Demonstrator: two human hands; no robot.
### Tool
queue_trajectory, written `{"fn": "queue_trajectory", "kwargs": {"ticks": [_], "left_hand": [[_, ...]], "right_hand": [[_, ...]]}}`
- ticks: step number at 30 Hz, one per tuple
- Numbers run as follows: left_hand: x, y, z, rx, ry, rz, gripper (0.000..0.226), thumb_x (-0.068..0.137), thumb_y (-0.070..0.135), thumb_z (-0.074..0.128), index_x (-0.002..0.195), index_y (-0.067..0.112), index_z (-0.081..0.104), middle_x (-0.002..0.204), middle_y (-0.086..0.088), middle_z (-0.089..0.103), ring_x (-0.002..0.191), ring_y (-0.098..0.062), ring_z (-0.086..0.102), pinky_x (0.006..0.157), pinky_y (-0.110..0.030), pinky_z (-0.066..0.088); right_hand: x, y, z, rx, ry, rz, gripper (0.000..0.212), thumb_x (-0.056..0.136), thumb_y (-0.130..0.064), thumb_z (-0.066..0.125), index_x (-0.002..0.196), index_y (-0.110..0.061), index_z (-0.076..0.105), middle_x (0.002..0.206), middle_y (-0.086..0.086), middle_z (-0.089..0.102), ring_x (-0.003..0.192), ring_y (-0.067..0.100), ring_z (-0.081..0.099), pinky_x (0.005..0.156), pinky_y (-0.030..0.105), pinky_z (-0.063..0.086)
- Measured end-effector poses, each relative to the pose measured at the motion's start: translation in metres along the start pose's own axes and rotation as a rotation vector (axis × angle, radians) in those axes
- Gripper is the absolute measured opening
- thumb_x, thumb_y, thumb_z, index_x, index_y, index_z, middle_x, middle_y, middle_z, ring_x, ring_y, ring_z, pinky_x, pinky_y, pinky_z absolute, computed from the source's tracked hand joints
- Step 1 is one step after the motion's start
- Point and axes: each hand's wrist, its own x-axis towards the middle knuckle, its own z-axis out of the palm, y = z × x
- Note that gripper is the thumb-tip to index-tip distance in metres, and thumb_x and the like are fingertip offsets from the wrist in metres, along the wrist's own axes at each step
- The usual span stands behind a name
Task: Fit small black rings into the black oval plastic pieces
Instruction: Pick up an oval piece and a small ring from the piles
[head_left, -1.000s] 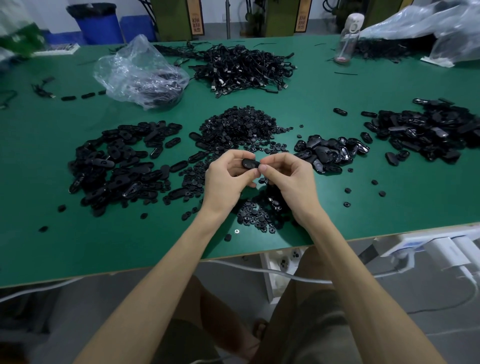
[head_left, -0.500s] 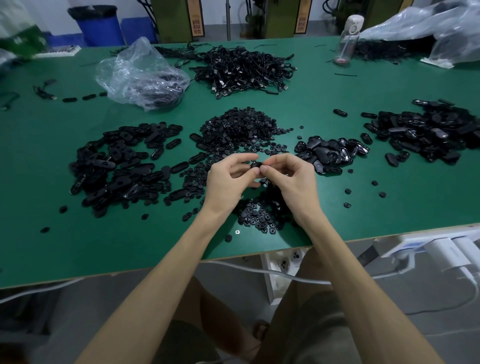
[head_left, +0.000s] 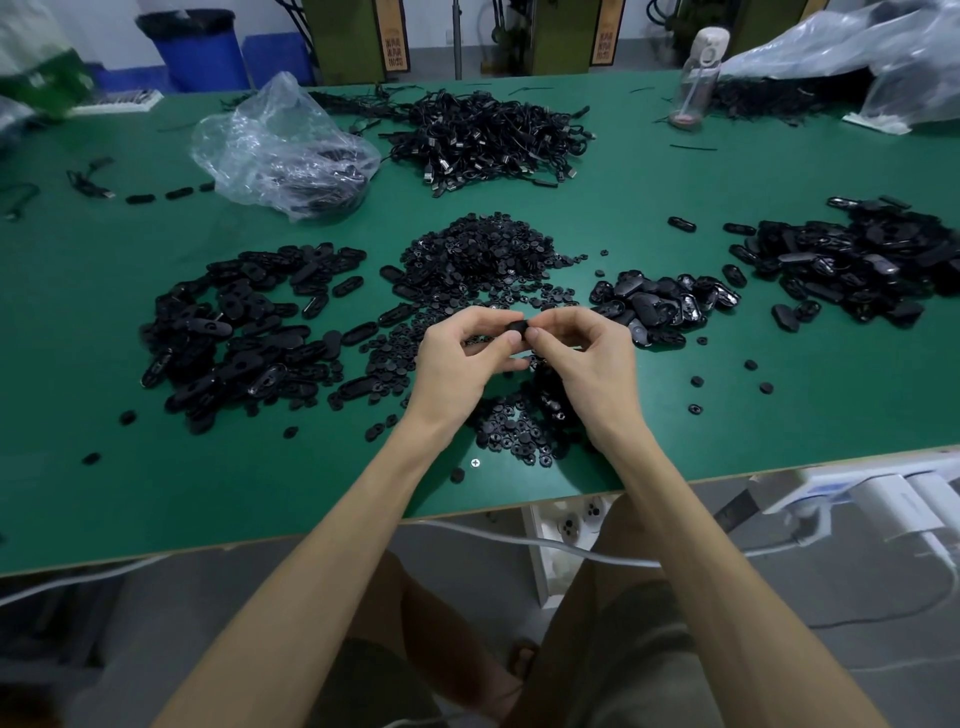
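You hold one small black oval plastic piece (head_left: 517, 328) between your two hands, a little above the green table top (head_left: 156, 493), near the middle of the view. Only its rounded end shows between the fingers, so I cannot tell if a ring already sits in it. Your left hand (head_left: 457, 364) pinches the piece with curled thumb and forefinger from the left side. Your right hand (head_left: 587, 364) pinches it from the right side, and its fingertips almost meet those of the left.

Under your wrists lies a low heap of small black rings (head_left: 519, 431), near the table edge. Behind your hands is a bigger mound of small black round parts (head_left: 483, 260). To your left spreads a wide pile of matte black oval pieces (head_left: 239, 332). To your right lies a smaller pile of glossy black oval shells (head_left: 660, 306), and farther right another large black pile (head_left: 857, 265).

At the far side are a tangle of black cables (head_left: 488, 135), a crumpled clear plastic bag (head_left: 280, 150) and a clear drinking bottle (head_left: 696, 78).
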Motion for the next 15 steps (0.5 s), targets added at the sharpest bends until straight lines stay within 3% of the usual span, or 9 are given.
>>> {"fn": "queue_trajectory", "kwargs": {"ticks": [8,12,15], "left_hand": [[0.0009,-0.0026,-0.0006,0.008,0.003,-0.015,0.018,0.094,-0.004,0.07,0.11,0.003,0.073,0.104,-0.019,0.073,0.094,-0.025,0.077,0.082,-0.037,0.064],[0.0004,-0.0018,0.0003,0.009,0.008,-0.014,0.018,0.094,-0.005,0.07,0.11,0.003,0.072,0.104,-0.02,0.073,0.093,-0.025,0.077,0.082,-0.034,0.064],[0.0003,-0.0009,-0.0002,-0.016,0.025,-0.02,0.015,0.094,-0.004,0.071,0.109,-0.001,0.07,0.103,-0.021,0.073,0.094,-0.027,0.078,0.083,-0.032,0.063]], "right_hand": [[-0.0008,-0.0019,0.0,-0.024,0.004,-0.019,0.011,0.09,-0.011,0.075,0.092,-0.021,0.079,0.085,-0.005,0.077,0.08,0.01,0.069,0.076,0.026,0.057],[-0.0014,-0.0029,-0.0009,-0.034,0.008,-0.043,0.01,0.089,-0.01,0.077,0.09,-0.02,0.08,0.089,-0.001,0.074,0.086,0.018,0.068,0.082,0.036,0.058],[-0.0027,-0.004,0.0002,-0.049,-0.018,-0.067,0.01,0.089,-0.01,0.078,0.092,-0.019,0.08,0.093,0.0,0.071,0.089,0.018,0.067,0.085,0.036,0.057]]}}
